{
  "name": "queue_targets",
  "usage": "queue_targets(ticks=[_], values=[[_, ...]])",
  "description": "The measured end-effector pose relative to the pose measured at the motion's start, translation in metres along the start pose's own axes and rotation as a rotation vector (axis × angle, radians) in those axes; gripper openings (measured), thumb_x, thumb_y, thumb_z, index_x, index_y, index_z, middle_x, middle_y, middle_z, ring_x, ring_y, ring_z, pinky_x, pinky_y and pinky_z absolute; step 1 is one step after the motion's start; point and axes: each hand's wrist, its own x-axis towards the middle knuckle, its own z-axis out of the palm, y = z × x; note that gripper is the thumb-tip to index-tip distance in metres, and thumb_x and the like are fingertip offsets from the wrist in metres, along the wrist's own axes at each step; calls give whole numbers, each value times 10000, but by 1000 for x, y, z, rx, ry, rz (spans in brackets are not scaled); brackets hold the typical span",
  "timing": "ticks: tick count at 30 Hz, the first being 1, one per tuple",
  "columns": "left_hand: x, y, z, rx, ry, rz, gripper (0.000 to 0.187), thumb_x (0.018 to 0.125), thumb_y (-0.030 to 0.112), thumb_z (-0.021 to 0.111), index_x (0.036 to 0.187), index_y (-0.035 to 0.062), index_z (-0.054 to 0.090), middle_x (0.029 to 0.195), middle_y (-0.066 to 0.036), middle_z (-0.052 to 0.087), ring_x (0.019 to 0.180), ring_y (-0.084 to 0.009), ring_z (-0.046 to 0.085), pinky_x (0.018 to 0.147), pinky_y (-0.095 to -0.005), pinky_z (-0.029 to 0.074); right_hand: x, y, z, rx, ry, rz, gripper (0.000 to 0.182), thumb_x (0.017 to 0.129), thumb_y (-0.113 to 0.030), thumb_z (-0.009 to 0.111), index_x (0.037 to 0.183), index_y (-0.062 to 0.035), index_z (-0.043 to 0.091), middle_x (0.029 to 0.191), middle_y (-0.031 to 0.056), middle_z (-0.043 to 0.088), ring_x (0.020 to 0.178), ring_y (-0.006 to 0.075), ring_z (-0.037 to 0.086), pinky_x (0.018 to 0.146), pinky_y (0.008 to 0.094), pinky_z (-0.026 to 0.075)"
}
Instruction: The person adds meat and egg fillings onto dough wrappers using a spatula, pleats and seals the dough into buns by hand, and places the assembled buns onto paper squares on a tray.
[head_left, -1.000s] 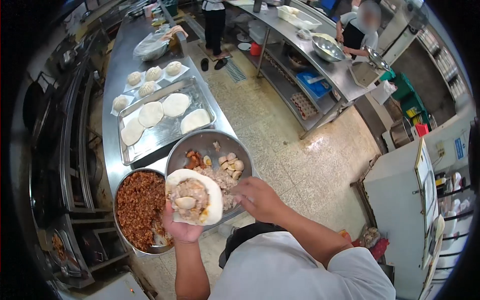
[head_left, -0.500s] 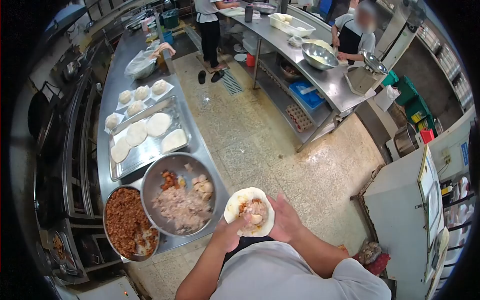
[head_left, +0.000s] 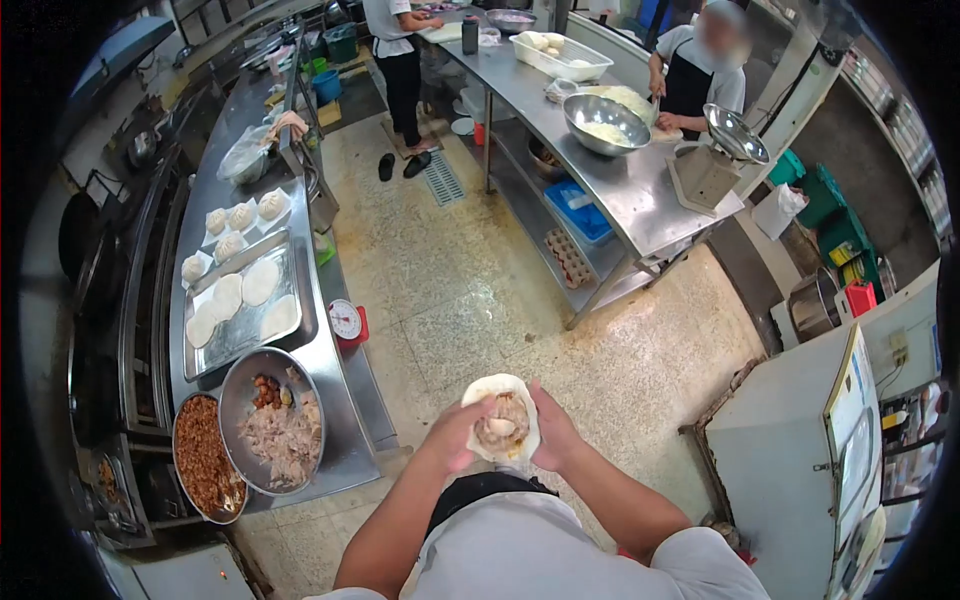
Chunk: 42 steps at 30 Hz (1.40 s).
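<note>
A round dough wrapper (head_left: 505, 385) with meat filling (head_left: 500, 428) in its middle is held in front of my body. Its rim curves up around the filling, and a pale chunk sits on top. My left hand (head_left: 456, 440) grips the wrapper from the left, the thumb reaching over the edge onto the filling. On the other side, my right hand (head_left: 552, 432) cups the wrapper's right edge; its fingers are partly hidden beneath. To the left, a steel bowl of pale minced meat (head_left: 280, 445) stands beside a bowl of reddish-brown filling (head_left: 208, 460).
A metal tray (head_left: 285, 335) carries several flat dough rounds (head_left: 262, 282). Pleated buns (head_left: 240, 214) on paper lie behind it. A red scale (head_left: 346, 320) is by the counter edge. Two people work at the far steel table (head_left: 640, 190). A white freezer (head_left: 770, 450) stands right.
My view and body have shifted to the right, away from the bowls. The wrapper's rim is cupped higher around the filling, and my left thumb has drawn back toward the edge.
</note>
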Motion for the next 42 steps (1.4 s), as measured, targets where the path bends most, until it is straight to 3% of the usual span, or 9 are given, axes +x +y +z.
queue_targets(ticks=[2,8,14,19,22,31,35,38,42], values=[[23,-4,7,200,162,-13,463,948,261,616,1327,9,525,1261,-139,620,1153,-278,623,993,-454,503,10,-17,-5,-88,231,30,621,1047,-528,280,1426,-51,403,1396,148,524,1261,305,545,1072,458,444],[6,45,31,-49,-80,140,496,962,196,563,1396,0,426,1346,-176,550,1183,-335,601,1060,-498,465,10,-50,26,-196,51,-208,643,1051,-512,278,1490,-46,334,1484,146,432,1349,296,459,1125,436,387],[55,52,16,133,127,44,400,976,151,548,1342,2,487,1284,-168,589,1165,-313,613,1006,-486,509,64,-44,6,-65,264,-50,626,1035,-550,296,1441,-90,420,1436,133,492,1334,318,476,1127,486,370],[35,95,13,-17,-129,134,407,960,127,577,1329,-11,478,1265,-170,591,1144,-306,626,964,-459,544,60,-67,44,-158,203,-147,622,1040,-542,290,1440,-82,418,1422,123,510,1305,301,504,1120,476,382],[71,99,-13,53,1,-60,393,967,128,571,1325,-9,483,1255,-178,596,1114,-304,641,943,-453,558,97,-45,2,-16,107,-106,606,1044,-527,295,1433,-80,423,1424,125,508,1303,299,506,1119,467,385],[68,115,30,-171,-85,206,445,984,192,558,1379,20,447,1278,-159,591,1146,-308,619,995,-461,516,100,-110,19,-141,91,-25,576,1040,-522,334,1393,-85,466,1382,128,545,1277,294,529,1096,461,412],[131,90,19,68,231,78,407,984,162,522,1353,-4,480,1285,-166,595,1168,-322,606,1034,-471,480,132,-117,-25,-78,164,160,593,1032,-546,337,1403,-100,463,1399,107,532,1285,285,523,1091,451,417],[139,87,27,-40,113,184,433,985,153,533,1384,12,443,1297,-168,579,1167,-304,606,1018,-462,497,122,-155,-17,-103,299,266,588,1039,-535,322,1417,-101,446,1408,111,525,1298,285,514,1097,449,412],[130,100,84,-228,-68,282,409,992,106,509,1388,25,445,1287,-159,576,1190,-301,588,1042,-449,477,101,-194,-19,-233,67,96,610,1048,-536,255,1449,-99,395,1418,122,515,1310,289,505,1105,460,405]])
